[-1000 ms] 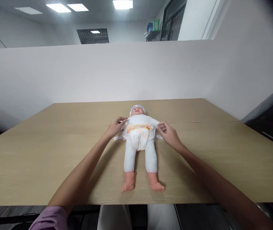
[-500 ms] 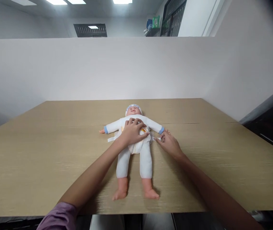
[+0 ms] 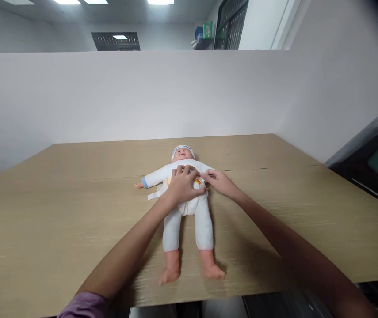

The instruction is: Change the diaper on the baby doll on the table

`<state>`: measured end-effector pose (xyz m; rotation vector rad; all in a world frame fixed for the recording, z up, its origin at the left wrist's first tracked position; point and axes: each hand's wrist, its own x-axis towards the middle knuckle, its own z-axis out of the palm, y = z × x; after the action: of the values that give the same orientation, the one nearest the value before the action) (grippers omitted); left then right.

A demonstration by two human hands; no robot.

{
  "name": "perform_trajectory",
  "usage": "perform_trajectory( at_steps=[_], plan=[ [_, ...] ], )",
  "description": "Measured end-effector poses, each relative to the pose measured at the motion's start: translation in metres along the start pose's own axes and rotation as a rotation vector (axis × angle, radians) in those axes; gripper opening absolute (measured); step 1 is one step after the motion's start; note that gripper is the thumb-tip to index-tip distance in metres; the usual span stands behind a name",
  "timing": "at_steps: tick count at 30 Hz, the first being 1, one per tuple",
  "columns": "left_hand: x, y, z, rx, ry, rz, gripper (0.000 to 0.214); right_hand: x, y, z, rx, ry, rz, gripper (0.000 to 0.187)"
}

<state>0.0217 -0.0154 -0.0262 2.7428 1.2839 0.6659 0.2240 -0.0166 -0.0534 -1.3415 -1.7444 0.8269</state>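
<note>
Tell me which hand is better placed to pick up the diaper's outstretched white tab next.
Probably the left hand: it rests over the diaper, on the side nearer the white tab. The right hand is at the diaper's opposite side.

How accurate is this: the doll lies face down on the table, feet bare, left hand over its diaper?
One slip: the head view shows the doll lying face up, not face down. It is on the table, feet bare, the left hand over its diaper.
</note>
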Motion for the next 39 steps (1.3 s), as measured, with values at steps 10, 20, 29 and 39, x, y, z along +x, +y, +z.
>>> perform_trajectory(
  at_steps=[10, 20, 29, 39],
  plan=[
    [0.001, -0.004, -0.001, -0.127, -0.072, -0.054, 0.048, -0.043, -0.012, 0.026, -0.177, 0.180, -0.425, 0.029],
    [-0.026, -0.043, -0.007, -0.693, 0.155, 0.005, 0.070, -0.049, 0.013, 0.029, -0.287, 0.037, -0.577, 0.052],
    [-0.099, -0.118, 0.002, -0.195, 0.193, -0.212, 0.029, -0.049, -0.019, 0.036, -0.413, 0.278, -0.582, 0.032],
    [-0.100, -0.110, 0.001, -0.120, 0.029, -0.445, 0.023, 0.005, -0.086, 0.092, -0.654, 0.164, -0.283, 0.031]
  ],
)
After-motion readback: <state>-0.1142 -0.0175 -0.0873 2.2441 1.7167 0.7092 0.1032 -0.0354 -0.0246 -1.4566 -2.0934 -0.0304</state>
